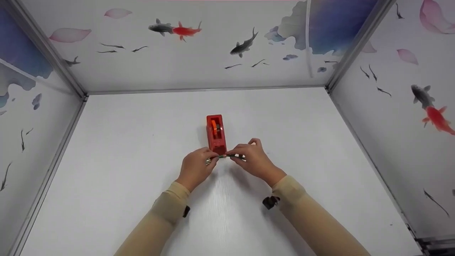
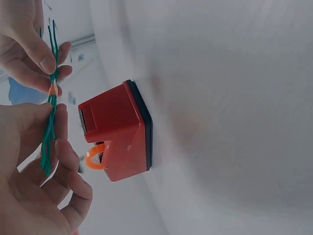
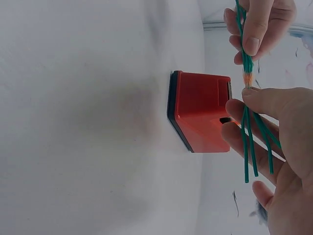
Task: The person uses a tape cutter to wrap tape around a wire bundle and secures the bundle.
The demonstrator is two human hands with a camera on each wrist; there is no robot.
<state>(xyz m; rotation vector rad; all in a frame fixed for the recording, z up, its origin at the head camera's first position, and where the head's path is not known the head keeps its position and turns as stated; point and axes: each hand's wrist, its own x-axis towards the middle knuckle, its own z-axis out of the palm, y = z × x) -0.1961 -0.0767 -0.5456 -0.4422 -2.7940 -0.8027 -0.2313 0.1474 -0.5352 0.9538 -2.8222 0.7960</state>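
Both hands hold a bundle of thin green strands (image 2: pixel 48 147) just in front of a red tape dispenser (image 1: pixel 216 133). Around the bundle's middle sits an orange-tinted band (image 3: pixel 248 79), which looks like tape. My left hand (image 1: pixel 199 165) pinches the strands on one side of that band between thumb and fingers. On the other side, my right hand (image 1: pixel 256 158) pinches them close to the band. Loose straight ends fan out below the right thumb in the right wrist view. Part of the bundle is hidden behind the fingers.
The dispenser stands on a white tabletop (image 1: pixel 142 135), its toothed cutter (image 2: pixel 82 121) towards the hands and an orange tape core (image 2: pixel 95 156) in its well. Panels printed with fish (image 1: pixel 243 46) enclose the table at the back and both sides.
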